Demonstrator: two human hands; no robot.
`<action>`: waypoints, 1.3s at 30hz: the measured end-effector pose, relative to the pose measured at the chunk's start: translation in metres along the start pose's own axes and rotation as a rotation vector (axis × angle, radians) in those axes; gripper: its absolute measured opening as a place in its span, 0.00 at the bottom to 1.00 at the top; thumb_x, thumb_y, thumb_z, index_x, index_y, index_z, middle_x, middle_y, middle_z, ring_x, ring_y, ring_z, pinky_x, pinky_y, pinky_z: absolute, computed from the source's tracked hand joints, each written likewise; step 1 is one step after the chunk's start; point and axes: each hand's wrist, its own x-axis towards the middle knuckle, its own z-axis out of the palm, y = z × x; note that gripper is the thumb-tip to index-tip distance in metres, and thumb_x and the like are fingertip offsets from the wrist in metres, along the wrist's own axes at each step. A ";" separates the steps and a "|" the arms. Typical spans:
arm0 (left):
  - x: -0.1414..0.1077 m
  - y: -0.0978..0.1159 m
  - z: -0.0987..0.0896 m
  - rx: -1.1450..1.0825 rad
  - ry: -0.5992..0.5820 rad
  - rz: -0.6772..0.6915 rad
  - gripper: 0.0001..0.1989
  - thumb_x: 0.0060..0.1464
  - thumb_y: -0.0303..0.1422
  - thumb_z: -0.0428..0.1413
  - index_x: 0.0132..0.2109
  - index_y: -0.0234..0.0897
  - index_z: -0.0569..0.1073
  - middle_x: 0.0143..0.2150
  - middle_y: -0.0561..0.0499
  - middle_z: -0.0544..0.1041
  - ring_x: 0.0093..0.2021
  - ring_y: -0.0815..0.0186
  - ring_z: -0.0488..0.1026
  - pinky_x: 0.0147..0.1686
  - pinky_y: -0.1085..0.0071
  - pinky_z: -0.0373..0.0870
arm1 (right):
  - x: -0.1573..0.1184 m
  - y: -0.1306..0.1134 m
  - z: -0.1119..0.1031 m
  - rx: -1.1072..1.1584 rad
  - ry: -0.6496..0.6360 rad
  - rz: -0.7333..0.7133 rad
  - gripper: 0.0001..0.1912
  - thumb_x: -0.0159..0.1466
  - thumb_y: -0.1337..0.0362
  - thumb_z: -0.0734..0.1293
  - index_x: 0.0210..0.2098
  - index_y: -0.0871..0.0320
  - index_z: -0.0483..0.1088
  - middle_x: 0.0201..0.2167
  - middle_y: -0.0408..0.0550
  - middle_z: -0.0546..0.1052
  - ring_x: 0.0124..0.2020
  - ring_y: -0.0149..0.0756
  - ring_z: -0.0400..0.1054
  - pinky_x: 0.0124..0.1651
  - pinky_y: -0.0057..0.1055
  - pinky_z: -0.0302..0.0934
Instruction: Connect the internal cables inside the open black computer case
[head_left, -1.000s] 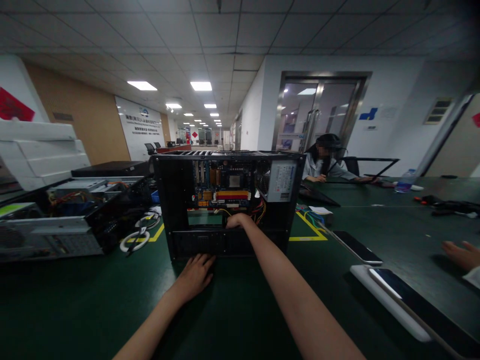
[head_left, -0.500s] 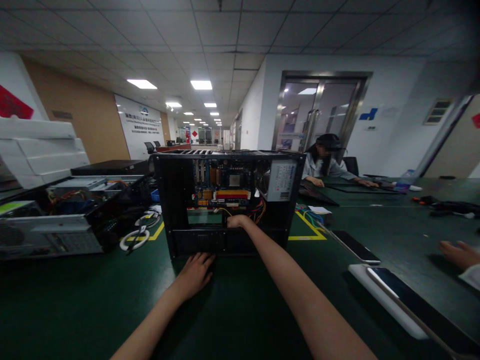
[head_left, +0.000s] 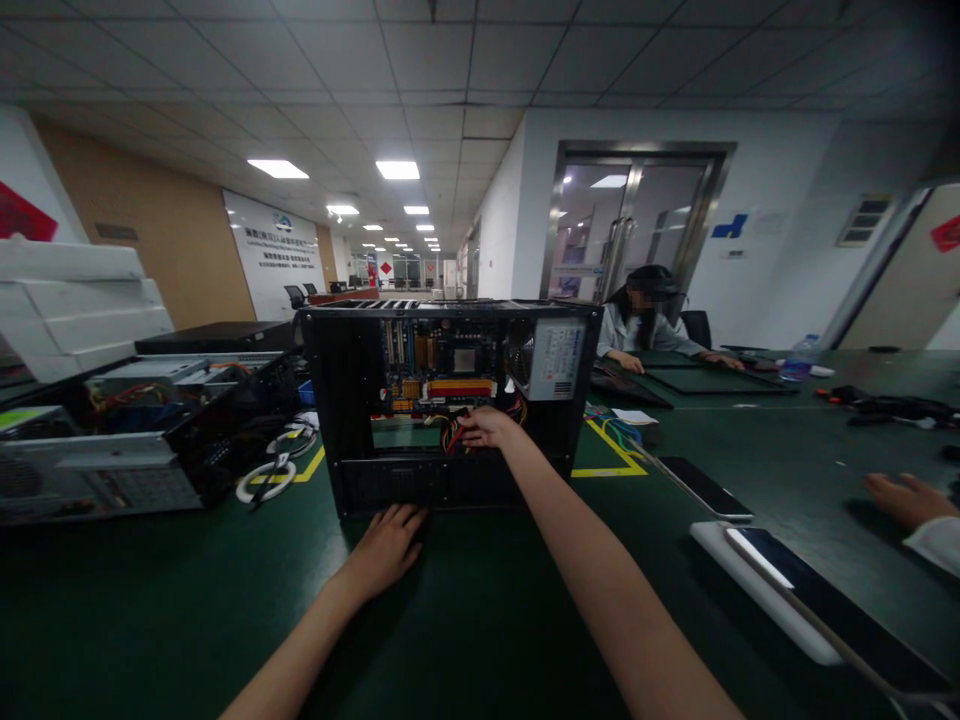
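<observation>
An open black computer case stands upright on the green table. Inside it are a motherboard and, at the upper right, a silver power supply. My right hand reaches into the lower middle of the case, its fingers closed on a bundle of coloured cables. My left hand lies flat on the table with its fingers spread, the fingertips at the lower front edge of the case.
Another opened computer case lies at the left, beside a coiled white cable. Phones and a white box lie right. A person sits across the table; another person's hand is at the far right.
My right hand has risen slightly and moved right inside the case, and the coloured cables now show at its fingers. My left hand stays where it was. The view has shifted slightly.
</observation>
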 end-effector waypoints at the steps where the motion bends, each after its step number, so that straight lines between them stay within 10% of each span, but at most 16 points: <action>1: 0.000 0.000 0.000 0.001 -0.001 0.000 0.23 0.50 0.33 0.43 0.55 0.42 0.53 0.52 0.48 0.60 0.51 0.60 0.55 0.49 0.60 0.53 | 0.002 0.000 -0.001 0.065 0.025 0.031 0.06 0.55 0.71 0.62 0.31 0.59 0.58 0.23 0.40 0.66 0.25 0.24 0.63 0.33 0.29 0.62; 16: -0.002 0.002 -0.001 -0.010 0.004 0.002 0.22 0.51 0.33 0.43 0.55 0.42 0.54 0.53 0.48 0.59 0.52 0.61 0.55 0.50 0.61 0.53 | 0.022 -0.002 -0.008 0.406 0.079 0.267 0.06 0.60 0.71 0.54 0.26 0.61 0.57 0.28 0.46 0.64 0.33 0.31 0.65 0.29 0.29 0.63; 39: -0.002 0.003 -0.002 -0.020 -0.017 -0.014 0.23 0.50 0.33 0.43 0.55 0.43 0.53 0.53 0.49 0.59 0.52 0.61 0.55 0.50 0.61 0.52 | 0.026 0.002 -0.003 0.354 0.158 0.170 0.04 0.58 0.74 0.55 0.31 0.61 0.58 0.26 0.45 0.63 0.30 0.29 0.66 0.31 0.32 0.65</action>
